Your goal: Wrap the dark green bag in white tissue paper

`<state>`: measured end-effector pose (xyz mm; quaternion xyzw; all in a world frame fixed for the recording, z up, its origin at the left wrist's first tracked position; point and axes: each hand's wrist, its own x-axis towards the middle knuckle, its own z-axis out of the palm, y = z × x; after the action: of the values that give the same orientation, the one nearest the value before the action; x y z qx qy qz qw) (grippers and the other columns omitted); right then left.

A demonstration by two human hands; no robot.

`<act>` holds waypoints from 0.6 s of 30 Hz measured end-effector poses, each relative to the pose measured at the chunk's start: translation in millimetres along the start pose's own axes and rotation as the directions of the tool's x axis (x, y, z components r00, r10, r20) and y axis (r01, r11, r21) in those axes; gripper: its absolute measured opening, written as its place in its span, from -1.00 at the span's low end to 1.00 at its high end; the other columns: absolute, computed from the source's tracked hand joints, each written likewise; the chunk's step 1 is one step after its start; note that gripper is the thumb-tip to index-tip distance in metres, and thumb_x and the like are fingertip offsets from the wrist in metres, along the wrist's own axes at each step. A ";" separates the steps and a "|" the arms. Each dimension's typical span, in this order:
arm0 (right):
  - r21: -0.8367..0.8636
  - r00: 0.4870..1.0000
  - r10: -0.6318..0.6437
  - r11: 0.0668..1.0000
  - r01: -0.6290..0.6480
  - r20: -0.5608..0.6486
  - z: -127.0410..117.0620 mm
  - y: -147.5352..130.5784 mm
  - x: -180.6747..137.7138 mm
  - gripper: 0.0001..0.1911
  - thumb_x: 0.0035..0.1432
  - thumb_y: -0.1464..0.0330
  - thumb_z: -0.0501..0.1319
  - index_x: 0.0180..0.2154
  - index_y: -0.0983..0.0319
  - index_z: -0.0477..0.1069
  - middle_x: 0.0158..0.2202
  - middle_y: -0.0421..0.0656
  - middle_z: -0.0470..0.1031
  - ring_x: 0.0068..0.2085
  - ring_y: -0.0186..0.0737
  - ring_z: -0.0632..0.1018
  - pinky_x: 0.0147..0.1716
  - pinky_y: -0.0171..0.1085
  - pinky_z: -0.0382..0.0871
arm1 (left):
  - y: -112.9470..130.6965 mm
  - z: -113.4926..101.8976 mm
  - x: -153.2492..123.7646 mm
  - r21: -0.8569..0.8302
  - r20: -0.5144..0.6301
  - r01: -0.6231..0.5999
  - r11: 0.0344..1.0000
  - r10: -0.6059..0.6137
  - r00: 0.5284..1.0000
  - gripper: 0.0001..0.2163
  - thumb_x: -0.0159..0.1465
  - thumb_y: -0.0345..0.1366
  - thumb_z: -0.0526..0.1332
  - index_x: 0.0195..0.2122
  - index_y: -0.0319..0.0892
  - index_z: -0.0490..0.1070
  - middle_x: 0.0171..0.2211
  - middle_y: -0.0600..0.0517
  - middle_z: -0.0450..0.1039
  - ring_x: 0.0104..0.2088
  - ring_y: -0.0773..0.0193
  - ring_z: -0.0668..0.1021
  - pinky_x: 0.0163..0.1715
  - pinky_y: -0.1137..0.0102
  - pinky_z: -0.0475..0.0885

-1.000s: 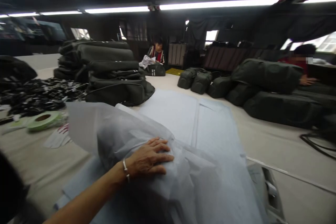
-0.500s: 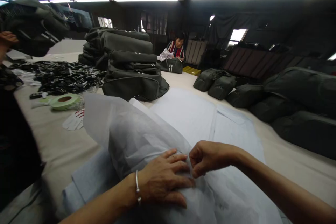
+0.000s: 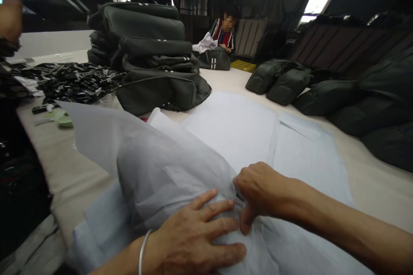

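L hand [image 3: 196,238] flat, ungripped on tissue-wrapped bundle [image 3: 164,172]; R hand [image 3: 258,191] pinching its paper

Both forearms are bare; the left hand [image 3: 193,240] wears a thin, seemingly silver bangle [image 3: 142,251] at the wrist.

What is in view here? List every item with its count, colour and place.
tissue-wrapped bundle: one, pale grey, near table edge under both hands
tissue sheets: several, white, flat mid-table
stacked bags: one pile, dark olive, left of centre
loose bags: several, dark olive, right side
black straps: one heap, far left
tape roll: one, green, left
seated person: one, far end
left hand: flat on bundle
right hand: pinching tissue
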<state>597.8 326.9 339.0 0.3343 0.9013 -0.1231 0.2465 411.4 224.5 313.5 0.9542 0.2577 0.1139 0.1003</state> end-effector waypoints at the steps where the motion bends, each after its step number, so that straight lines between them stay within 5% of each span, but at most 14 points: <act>1: 0.047 1.000 -0.011 0.999 0.012 -0.005 4.1 7.6 1.1 -0.46 -0.39 -0.09 0.46 -0.52 0.21 0.50 -0.64 -0.24 0.33 -0.57 -0.23 0.39 -0.50 -0.26 0.21 | -0.1 0.2 0.3 0.020 0.010 -0.004 1.000 0.004 1.000 -0.72 0.38 -0.15 0.09 0.09 0.05 0.32 0.09 0.13 0.40 0.23 0.15 0.28 0.29 0.15 0.09; 6: 0.530 1.000 -0.015 0.848 0.011 0.003 39.1 62.3 2.7 -0.38 -0.39 -0.10 0.45 -0.35 0.17 0.46 -0.43 -0.24 0.47 -0.45 -0.24 0.43 -0.50 -0.32 0.23 | 2.4 0.7 -0.1 0.017 0.008 0.000 1.000 0.000 1.000 -0.68 0.35 -0.08 0.11 0.10 0.04 0.30 0.11 0.10 0.39 0.24 0.14 0.26 0.29 0.16 0.06; 9: 0.747 0.997 0.024 0.664 0.042 -0.078 63.7 82.3 1.7 -0.23 -0.30 -0.03 0.46 -0.04 0.17 0.41 -0.08 -0.10 0.48 -0.13 -0.10 0.48 -0.19 -0.24 0.37 | 3.4 2.7 -1.6 -0.026 0.017 0.002 1.000 -0.002 1.000 -0.62 0.33 0.01 0.10 0.12 0.02 0.29 0.11 0.05 0.38 0.25 0.11 0.24 0.30 0.12 0.02; 14: 0.926 0.986 -0.138 0.351 0.135 -0.092 92.3 79.1 -0.3 0.11 -0.21 -0.13 0.37 0.29 0.16 0.05 0.29 0.06 0.13 0.22 0.13 0.26 0.15 0.04 0.21 | 3.5 16.6 -5.0 -0.025 -0.062 -0.001 1.000 -0.001 0.998 -0.61 0.30 0.03 0.14 0.10 0.02 0.31 0.11 0.05 0.38 0.26 0.11 0.22 0.31 0.12 -0.08; 18: 0.919 0.985 -0.024 0.357 0.170 -0.173 123.2 82.3 1.6 -0.02 -0.03 -0.17 0.22 0.31 0.11 0.02 0.34 0.02 0.04 0.28 0.08 0.21 0.18 0.00 0.21 | 8.6 22.8 -10.0 0.111 -0.125 -0.012 0.994 0.025 0.992 -0.64 0.32 0.02 0.12 0.07 0.05 0.35 0.12 0.11 0.37 0.28 0.17 0.19 0.32 0.19 -0.09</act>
<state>695.9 341.5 229.0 0.3681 0.7063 -0.6024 -0.0515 413.1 209.1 292.2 0.9516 0.2605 0.1605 0.0301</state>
